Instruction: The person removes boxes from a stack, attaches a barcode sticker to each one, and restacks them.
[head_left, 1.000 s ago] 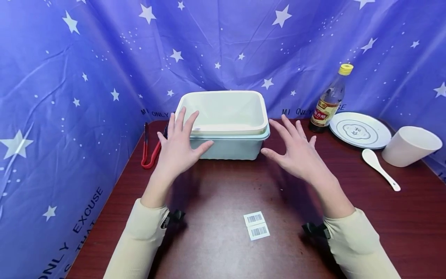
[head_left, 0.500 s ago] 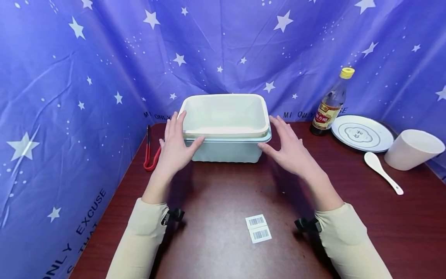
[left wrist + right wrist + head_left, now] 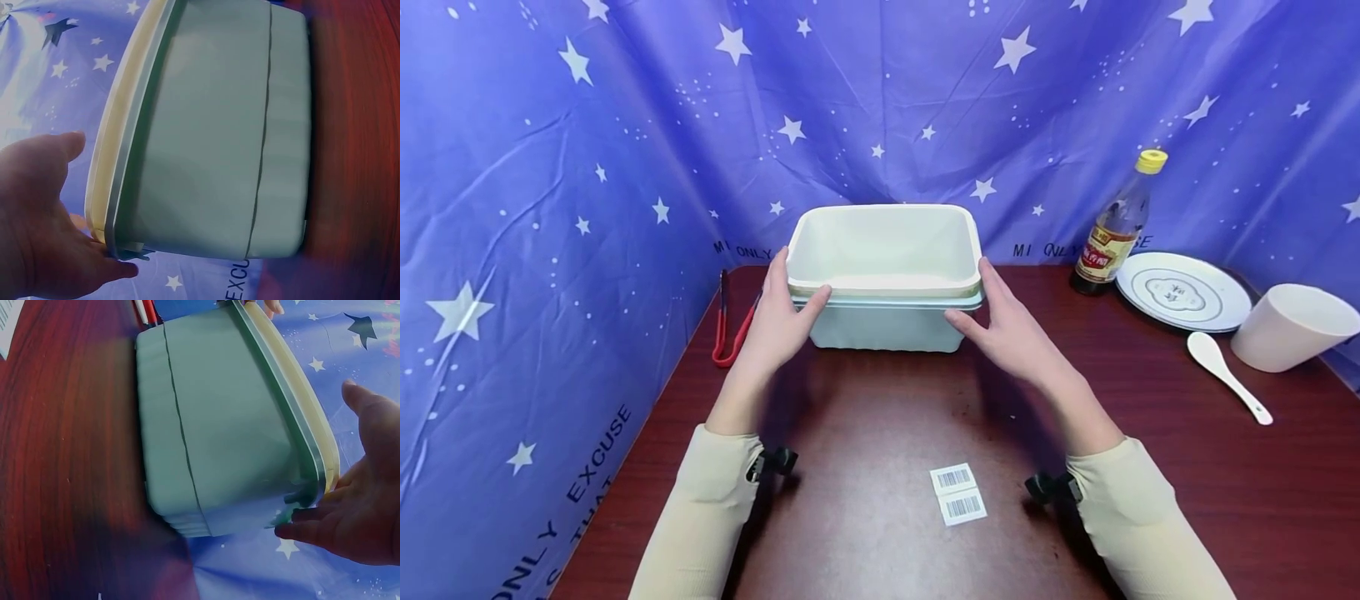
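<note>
A white rectangular tub [image 3: 883, 246], its top facing up, sits nested in a pale green plastic box [image 3: 887, 327] at the back middle of the table. My left hand [image 3: 778, 329] is at the left end of the rims, fingers along the side and thumb raised in front. At the right end, my right hand [image 3: 1015, 337] mirrors it with fingertips right at the rim. In the left wrist view the thumb [image 3: 74, 145] stands apart from the pale rim [image 3: 119, 150]. The right wrist view shows extended fingers [image 3: 306, 530] beside the box's end.
Red-handled tongs [image 3: 724, 333] lie left of the box. On the right stand a yellow-capped sauce bottle [image 3: 1105, 242], a white plate [image 3: 1183, 292], a pale cup [image 3: 1285, 329] and a white spoon [image 3: 1225, 375]. A barcode label [image 3: 958, 493] lies near the front. Starry blue cloth [image 3: 880, 100] hangs behind.
Both hands have closed in from either side, from spread fingers apart from the box to fingertips at its rims. The tub and box have stayed in place on the table.
</note>
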Demonstrator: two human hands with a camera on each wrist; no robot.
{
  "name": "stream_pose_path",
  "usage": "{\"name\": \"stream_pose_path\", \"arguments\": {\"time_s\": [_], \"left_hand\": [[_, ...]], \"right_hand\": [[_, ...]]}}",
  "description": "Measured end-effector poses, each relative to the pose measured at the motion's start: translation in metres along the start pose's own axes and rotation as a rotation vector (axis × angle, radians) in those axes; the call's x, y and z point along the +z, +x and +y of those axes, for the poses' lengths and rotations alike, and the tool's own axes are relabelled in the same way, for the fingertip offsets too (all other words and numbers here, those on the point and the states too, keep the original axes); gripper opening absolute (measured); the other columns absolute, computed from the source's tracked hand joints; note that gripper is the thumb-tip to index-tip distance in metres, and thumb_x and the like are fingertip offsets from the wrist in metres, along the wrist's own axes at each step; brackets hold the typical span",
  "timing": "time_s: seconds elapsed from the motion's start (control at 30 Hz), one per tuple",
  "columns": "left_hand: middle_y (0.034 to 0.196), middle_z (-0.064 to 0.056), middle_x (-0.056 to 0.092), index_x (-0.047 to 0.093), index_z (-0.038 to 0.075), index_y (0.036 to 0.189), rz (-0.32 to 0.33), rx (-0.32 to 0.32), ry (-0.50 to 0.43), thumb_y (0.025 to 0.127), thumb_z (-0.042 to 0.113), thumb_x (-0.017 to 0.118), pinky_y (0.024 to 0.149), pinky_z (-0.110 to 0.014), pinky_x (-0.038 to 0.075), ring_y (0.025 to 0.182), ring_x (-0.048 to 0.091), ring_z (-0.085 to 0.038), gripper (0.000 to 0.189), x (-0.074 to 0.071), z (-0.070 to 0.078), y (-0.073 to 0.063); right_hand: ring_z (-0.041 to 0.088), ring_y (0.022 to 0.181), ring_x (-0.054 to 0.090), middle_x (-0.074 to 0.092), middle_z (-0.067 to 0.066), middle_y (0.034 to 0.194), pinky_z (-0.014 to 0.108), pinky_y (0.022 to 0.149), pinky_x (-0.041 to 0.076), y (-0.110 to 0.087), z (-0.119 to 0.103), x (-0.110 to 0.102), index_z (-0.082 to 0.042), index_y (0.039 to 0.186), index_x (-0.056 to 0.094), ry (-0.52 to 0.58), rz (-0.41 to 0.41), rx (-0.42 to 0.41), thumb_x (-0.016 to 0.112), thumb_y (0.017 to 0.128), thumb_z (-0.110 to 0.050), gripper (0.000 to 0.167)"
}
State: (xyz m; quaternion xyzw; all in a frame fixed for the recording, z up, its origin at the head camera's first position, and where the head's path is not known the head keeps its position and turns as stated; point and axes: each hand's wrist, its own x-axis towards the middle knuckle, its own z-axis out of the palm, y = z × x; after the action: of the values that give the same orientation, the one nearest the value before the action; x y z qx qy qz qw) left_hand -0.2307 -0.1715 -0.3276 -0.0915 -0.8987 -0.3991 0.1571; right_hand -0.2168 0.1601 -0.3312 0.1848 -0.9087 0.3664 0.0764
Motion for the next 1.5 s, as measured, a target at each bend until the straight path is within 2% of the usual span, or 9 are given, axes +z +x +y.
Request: {"name": "stream_pose_path", "arguments": {"time_s": [0.17,0.33,0.4,0.57,0.77,1.07,1.27,1.33,1.5], "left_hand": [[0.161,-0.021,0.023,0.009,0.004,0.161,-0.021,-0.055,-0.065,0.097,0.046,0.063,0.117,-0.051,0.026,0.146,0.029,-0.034,0.094,0.000,-0.003,0.001],[0.160,-0.024,0.027,0.006,0.003,0.161,-0.023,-0.089,-0.072,0.097,0.045,0.064,0.117,-0.052,0.027,0.146,0.030,-0.036,0.097,0.000,-0.006,0.001],[0.159,-0.024,0.031,0.009,0.003,0.161,-0.017,-0.096,-0.062,0.096,0.046,0.065,0.116,-0.052,0.028,0.145,0.033,-0.036,0.096,-0.001,-0.007,0.001],[0.150,-0.021,0.044,0.022,0.006,0.158,-0.013,-0.102,-0.037,0.094,0.046,0.068,0.111,-0.051,0.035,0.136,0.045,-0.035,0.089,-0.005,-0.007,0.001],[0.145,-0.022,0.049,0.029,0.004,0.154,-0.046,-0.125,0.001,0.092,0.045,0.071,0.108,-0.053,0.038,0.130,0.049,-0.037,0.085,-0.016,-0.004,0.000],[0.143,-0.022,0.051,0.035,0.003,0.149,-0.086,-0.167,0.048,0.089,0.045,0.076,0.106,-0.052,0.040,0.129,0.051,-0.037,0.084,-0.028,0.003,-0.003],[0.142,-0.019,0.052,0.036,0.002,0.147,-0.121,-0.185,0.049,0.087,0.047,0.078,0.104,-0.054,0.041,0.126,0.053,-0.036,0.086,-0.037,0.008,-0.005],[0.144,-0.018,0.050,0.035,0.003,0.149,-0.132,-0.196,0.023,0.087,0.047,0.077,0.105,-0.053,0.040,0.127,0.052,-0.035,0.087,-0.037,0.007,-0.005],[0.150,-0.019,0.043,0.023,0.007,0.158,-0.177,-0.203,-0.076,0.089,0.041,0.077,0.112,-0.053,0.033,0.135,0.043,-0.034,0.094,-0.033,0.002,-0.003]], "right_hand": [[0.030,0.151,0.019,0.019,0.017,0.165,0.051,0.119,0.020,0.000,0.000,0.002,-0.005,0.162,0.011,0.041,0.046,0.001,0.059,0.099,-0.052,0.092],[0.031,0.151,0.020,0.017,0.018,0.166,0.051,0.119,0.020,0.000,-0.001,0.002,-0.005,0.162,0.007,0.067,0.040,0.029,0.060,0.099,-0.050,0.094],[0.032,0.149,0.025,0.022,0.018,0.164,0.052,0.118,0.023,0.001,-0.001,0.002,-0.007,0.163,0.009,0.069,0.042,0.042,0.061,0.099,-0.050,0.093],[0.033,0.142,0.039,0.043,0.016,0.155,0.053,0.114,0.030,0.000,0.000,0.001,-0.010,0.161,0.024,0.084,0.082,0.047,0.065,0.098,-0.045,0.083],[0.033,0.132,0.051,0.051,0.019,0.147,0.051,0.110,0.037,-0.002,-0.003,0.000,-0.004,0.154,0.035,0.106,0.135,0.061,0.067,0.097,-0.044,0.077],[0.033,0.134,0.047,0.055,0.019,0.141,0.053,0.111,0.033,-0.003,-0.007,-0.003,-0.002,0.145,0.046,0.064,0.197,0.108,0.068,0.095,-0.046,0.070],[0.033,0.118,0.054,0.057,0.019,0.130,0.049,0.102,0.040,-0.003,-0.007,-0.003,0.001,0.141,0.050,0.109,0.229,0.087,0.068,0.096,-0.041,0.065],[0.033,0.119,0.054,0.054,0.019,0.133,0.049,0.102,0.043,-0.002,-0.006,-0.002,0.001,0.142,0.049,0.136,0.229,0.083,0.069,0.096,-0.039,0.065],[0.033,0.137,0.042,0.042,0.020,0.148,0.053,0.112,0.033,0.001,-0.001,0.001,-0.002,0.153,0.035,0.195,0.160,0.069,0.070,0.095,-0.042,0.079]]}}
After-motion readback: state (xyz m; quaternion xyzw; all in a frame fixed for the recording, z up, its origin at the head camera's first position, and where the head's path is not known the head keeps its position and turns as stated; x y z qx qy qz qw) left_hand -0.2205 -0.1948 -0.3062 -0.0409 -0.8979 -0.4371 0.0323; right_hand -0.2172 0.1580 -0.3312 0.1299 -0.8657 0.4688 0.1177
